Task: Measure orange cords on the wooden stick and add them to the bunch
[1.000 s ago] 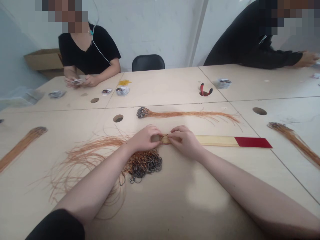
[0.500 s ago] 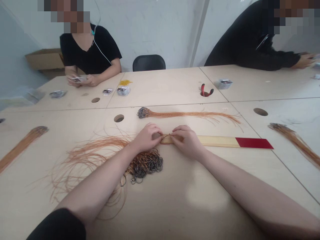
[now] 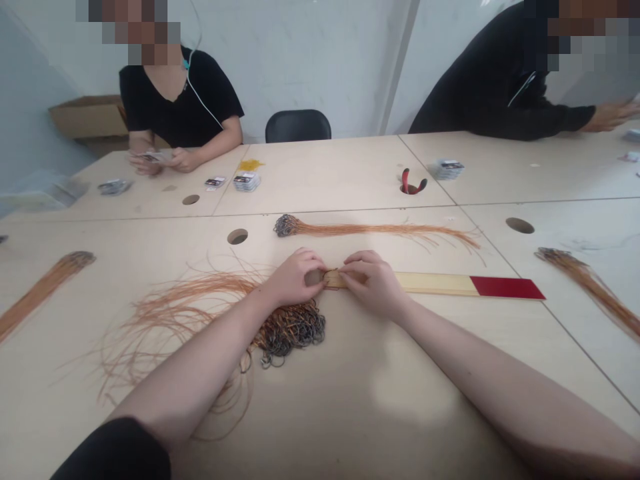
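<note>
Here we go, two hands at work: the left hand [image 3: 293,278] and the right hand [image 3: 373,285] are both closed in a tight pinch, fingertips nearly meeting on a few strands of orange line [image 3: 333,272] at the left end of a wooden strip [image 3: 425,283]. That strip has one red-painted end and lies flat on the counter [image 3: 330,167], its tip just short of a seam on the right.

Right under the left wrist sits a tangled heap of dark fishing hooks [image 3: 293,331], its loose orange lines [image 3: 175,320] fanning out to the left beneath the forearm. Three more bundles of hooked line are laid out: one straight ahead [image 3: 375,229], one at the left edge [image 3: 45,287], one at the right edge [image 3: 585,287].

Four round holes pierce the counter, and one of them, upper centre, holds red-handled pliers [image 3: 411,185]. I count four stacks of carded packets [image 3: 246,181] spread along the far side.

Upper left, a co-worker's hands [image 3: 155,160] hold a packet; upper right, a second co-worker's hand [image 3: 607,117] reaches toward the frame edge. A cardboard box [image 3: 87,117] sits far left, and a black chair [image 3: 297,127] stands at the far side.
</note>
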Motion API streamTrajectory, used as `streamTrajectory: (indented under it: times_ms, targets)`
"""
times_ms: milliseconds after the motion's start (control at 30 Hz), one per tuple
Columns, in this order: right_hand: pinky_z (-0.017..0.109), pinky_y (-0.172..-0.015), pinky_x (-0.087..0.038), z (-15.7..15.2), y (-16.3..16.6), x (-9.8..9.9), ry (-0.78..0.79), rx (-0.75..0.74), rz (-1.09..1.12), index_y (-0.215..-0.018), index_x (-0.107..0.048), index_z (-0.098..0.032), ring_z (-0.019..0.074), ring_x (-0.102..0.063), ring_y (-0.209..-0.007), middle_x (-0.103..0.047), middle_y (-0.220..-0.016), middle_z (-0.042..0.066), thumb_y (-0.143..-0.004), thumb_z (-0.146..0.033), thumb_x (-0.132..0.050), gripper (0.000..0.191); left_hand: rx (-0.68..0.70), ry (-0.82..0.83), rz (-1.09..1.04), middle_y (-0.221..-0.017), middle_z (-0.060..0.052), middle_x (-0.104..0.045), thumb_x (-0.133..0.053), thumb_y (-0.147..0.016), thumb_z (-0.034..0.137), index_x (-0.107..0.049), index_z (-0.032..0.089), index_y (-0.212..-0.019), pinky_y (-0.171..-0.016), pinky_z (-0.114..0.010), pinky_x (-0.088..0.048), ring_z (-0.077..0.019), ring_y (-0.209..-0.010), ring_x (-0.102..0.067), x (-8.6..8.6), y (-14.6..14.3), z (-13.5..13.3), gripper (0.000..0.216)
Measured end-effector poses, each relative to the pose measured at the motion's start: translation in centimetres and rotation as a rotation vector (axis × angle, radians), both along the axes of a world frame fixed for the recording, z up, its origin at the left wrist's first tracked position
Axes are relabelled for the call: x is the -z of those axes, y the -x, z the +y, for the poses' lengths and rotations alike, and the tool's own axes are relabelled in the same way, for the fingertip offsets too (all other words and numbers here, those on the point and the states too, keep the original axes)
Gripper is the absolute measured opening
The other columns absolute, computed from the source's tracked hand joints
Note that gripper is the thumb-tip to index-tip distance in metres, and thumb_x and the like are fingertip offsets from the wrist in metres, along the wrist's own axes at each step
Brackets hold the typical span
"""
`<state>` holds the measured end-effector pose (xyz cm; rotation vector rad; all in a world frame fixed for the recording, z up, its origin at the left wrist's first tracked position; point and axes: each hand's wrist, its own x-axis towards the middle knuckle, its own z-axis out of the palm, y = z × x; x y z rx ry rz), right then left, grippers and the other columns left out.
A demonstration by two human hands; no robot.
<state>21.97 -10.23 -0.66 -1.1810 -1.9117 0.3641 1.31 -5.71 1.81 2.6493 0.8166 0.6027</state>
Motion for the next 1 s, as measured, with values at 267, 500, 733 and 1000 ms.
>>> streamTrajectory:
  times_ms: [267,500,733,1000]
  targets:
    - [0.033,-0.083,-0.044,0.02,-0.1,0.01,0.025,0.01,-0.03,-0.083,-0.07,-0.02,0.0191,-0.052,-0.09,-0.061,-0.09,0.006,-0.08,-0.021,-0.057,0.013,-0.008,0.004,0.0,-0.089,-0.006,-0.06,-0.058,-0.075,0.025,-0.06,0.017,-0.08,-0.089,-0.037,-0.041,-0.0196,-0.093,-0.051,-0.1,-0.06,-0.01,0.01]
    - [0.034,-0.085,-0.044,0.25,0.1,0.04,0.071,0.026,-0.057,-0.082,-0.07,-0.02,0.0199,-0.051,-0.092,-0.061,-0.091,0.006,-0.079,-0.021,-0.058,0.012,-0.027,0.046,-0.022,-0.087,-0.005,-0.06,-0.06,-0.074,0.024,-0.059,0.018,-0.079,-0.087,-0.036,-0.042,-0.0192,-0.091,-0.051,-0.13,-0.02,0.09,0.007]
    - [0.034,-0.086,-0.043,0.56,0.71,-0.26,0.119,0.033,-0.074,-0.081,-0.07,-0.019,0.0202,-0.05,-0.093,-0.062,-0.09,0.007,-0.079,-0.02,-0.057,0.013,-0.047,0.065,-0.027,-0.086,-0.004,-0.061,-0.061,-0.074,0.024,-0.061,0.019,-0.081,-0.086,-0.035,-0.042,-0.0187,-0.091,-0.052,-0.2,0.09,0.32,0.009]
    - [0.033,-0.084,-0.041,0.57,0.28,-0.38,0.172,0.048,-0.057,-0.076,-0.066,-0.018,0.0195,-0.051,-0.09,-0.061,-0.087,0.007,-0.077,-0.017,-0.056,0.011,-0.015,0.033,-0.022,-0.1,-0.007,-0.064,-0.065,-0.073,0.034,-0.064,0.02,-0.099,-0.093,-0.039,-0.04,-0.0207,-0.1,-0.053,0.04,0.23,0.38,0.03]
